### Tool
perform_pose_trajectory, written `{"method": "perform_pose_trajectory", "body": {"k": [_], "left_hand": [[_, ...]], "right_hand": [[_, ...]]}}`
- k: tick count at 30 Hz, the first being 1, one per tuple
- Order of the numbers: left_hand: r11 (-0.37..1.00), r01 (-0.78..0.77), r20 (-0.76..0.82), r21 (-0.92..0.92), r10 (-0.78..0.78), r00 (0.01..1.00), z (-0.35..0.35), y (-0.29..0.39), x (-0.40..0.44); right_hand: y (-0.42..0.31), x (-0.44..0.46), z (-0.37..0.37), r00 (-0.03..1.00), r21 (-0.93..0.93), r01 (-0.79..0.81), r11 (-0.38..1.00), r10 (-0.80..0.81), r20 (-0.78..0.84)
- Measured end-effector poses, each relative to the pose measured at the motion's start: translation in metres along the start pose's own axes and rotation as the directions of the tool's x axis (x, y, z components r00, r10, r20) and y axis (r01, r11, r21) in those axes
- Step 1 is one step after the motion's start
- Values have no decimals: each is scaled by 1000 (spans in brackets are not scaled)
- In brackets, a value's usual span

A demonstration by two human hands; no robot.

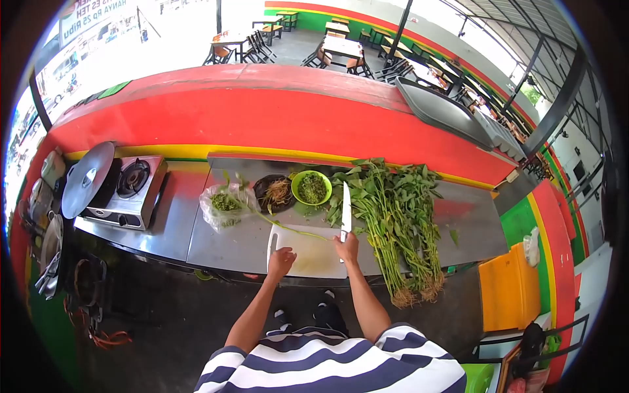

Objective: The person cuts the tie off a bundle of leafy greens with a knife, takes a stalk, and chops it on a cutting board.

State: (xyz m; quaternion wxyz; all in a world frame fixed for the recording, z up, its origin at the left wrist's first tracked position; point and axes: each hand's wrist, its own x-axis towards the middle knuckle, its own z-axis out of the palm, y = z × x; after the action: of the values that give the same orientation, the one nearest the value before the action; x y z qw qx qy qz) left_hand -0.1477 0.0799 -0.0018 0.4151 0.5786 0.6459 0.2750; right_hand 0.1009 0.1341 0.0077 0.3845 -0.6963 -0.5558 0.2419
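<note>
- Grips a knife (346, 206) in the right hand (347, 249), fingers closed around the handle, blade pointing away from the body toward the red wall (229, 114).
- Holds the left hand (282, 262) partly curled over the left part of a white cutting board (308, 259); cannot tell if gripping the edge or only resting there.
- Has one long green stem (298, 230) stretched slantwise across the far part of the board, from beside the plastic bag (211, 215) to the fingers of the right hand; cannot tell if pinched there.
- Has a large heap of leafy greens (386, 209) to the right of the knife, leaves toward the red wall, stems toward the body, roots (403, 299) jutting past the near edge of the table (173, 216).
- Has a green bowl (294, 190) beyond the board, just left of the heap, with chopped greens (313, 187) inside.
- Has a dark bowl (262, 188) next to the green bowl, with stringy brown scraps (278, 194) inside.
- Has the clear plastic bag farther left, with more cut greens (226, 202) inside.
- Has a stove (124, 206) toward the left end of the table, with a large round metal lid (88, 178) tilted up at the left side.
- Wears a striped shirt (327, 367), standing at the near side of the table.
- Faces dining tables (343, 46) beyond the red wall.
</note>
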Motion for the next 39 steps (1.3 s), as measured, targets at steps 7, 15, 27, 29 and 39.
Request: {"method": "perform_pose_trajectory", "body": {"k": [7, 15, 27, 29, 39], "left_hand": [[898, -347, -264, 271, 416, 870, 5, -3, 8], [759, -478, -67, 443, 559, 826, 44, -13, 99], [735, -526, -39, 427, 597, 802, 49, -27, 90], [736, -514, -53, 441, 593, 803, 48, -29, 82], [764, -503, -60, 406, 571, 819, 50, -36, 73]], "right_hand": [[8, -53, -4, 993, 57, -120, 991, 120, 4], [22, -186, 8, 902, 165, -371, 914, 313, 296], [23, -152, -15, 994, 29, -105, 994, 106, -37], [-6, -148, -26, 921, 225, -387, 894, 361, 148], [10, -150, 8, 996, -42, -71, 997, 73, 58]]}}
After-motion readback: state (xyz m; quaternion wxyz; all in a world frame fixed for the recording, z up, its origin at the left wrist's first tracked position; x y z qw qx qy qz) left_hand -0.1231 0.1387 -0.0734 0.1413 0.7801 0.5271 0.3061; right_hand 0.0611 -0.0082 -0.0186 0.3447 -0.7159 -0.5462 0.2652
